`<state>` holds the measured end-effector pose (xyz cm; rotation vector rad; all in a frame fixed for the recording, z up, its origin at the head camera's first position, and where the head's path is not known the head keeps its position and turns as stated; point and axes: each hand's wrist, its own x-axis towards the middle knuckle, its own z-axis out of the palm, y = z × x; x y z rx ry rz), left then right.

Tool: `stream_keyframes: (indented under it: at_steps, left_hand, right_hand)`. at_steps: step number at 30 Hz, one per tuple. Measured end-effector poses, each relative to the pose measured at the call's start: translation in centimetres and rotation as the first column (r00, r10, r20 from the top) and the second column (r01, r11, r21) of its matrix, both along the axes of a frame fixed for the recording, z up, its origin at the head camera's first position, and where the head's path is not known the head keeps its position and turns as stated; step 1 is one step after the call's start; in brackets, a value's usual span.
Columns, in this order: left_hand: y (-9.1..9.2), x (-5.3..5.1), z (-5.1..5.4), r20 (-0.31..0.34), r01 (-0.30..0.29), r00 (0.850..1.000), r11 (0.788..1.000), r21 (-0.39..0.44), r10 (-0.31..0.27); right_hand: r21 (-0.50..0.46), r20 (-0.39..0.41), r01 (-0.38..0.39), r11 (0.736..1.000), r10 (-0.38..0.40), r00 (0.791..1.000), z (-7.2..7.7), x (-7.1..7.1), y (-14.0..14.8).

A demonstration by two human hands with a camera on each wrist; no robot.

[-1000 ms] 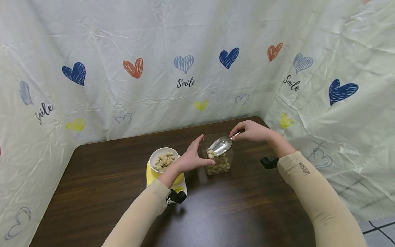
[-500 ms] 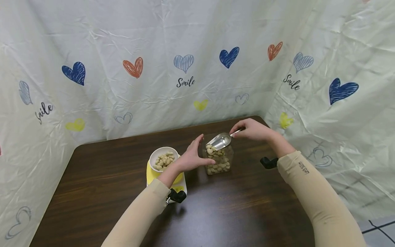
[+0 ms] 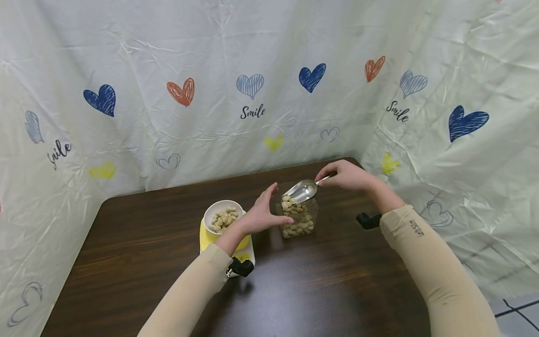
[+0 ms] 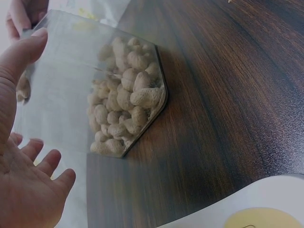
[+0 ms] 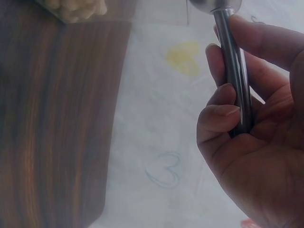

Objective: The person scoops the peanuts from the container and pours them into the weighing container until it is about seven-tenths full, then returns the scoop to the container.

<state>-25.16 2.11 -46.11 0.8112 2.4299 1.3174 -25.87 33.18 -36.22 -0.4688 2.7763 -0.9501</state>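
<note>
A clear plastic box [image 3: 310,219] partly filled with unshelled peanuts [image 4: 126,97] stands on the table. My left hand [image 3: 262,216] is spread along its left side, thumb across the near wall and the other fingers fairly straight towards the back. Whether every fingertip touches the wall, I cannot tell. My right hand [image 3: 347,175] grips a metal scoop [image 3: 306,188] by its handle [image 5: 232,71], thumb and fingers curled round it. The scoop slopes down to the left over the box opening, with several peanuts at its mouth.
Left of the box, a white bowl [image 3: 210,211] of peanuts rests on a yellow and white kitchen scale [image 3: 207,239], partly covered by my left arm. The dark wooden table [image 3: 139,248] meets a hanging white sheet [image 3: 210,154] at the back and sides.
The scoop has risen slightly out of the box and levelled a little, with peanuts on it, as my right hand moved up. My left hand, the box and the bowl stay put.
</note>
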Motion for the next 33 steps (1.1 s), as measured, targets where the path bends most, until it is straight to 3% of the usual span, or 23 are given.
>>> stream_keyframes:
  at_steps: [22, 33]
  left_hand:
    - [0.0, 0.2, 0.2, -0.001, -0.011, 1.0, 1.0, -0.019, 0.011]
    - [0.0, 0.4, 0.4, 0.011, -0.01, 1.0, 1.0, -0.01, 0.01]
  right_hand:
    - [-0.051, -0.01, 0.023, 0.998, -0.023, 1.0, 0.3, 0.4, 1.4]
    - [-0.12, 0.01, 0.048, 0.992, -0.047, 0.999, 1.1, 0.5, 1.1]
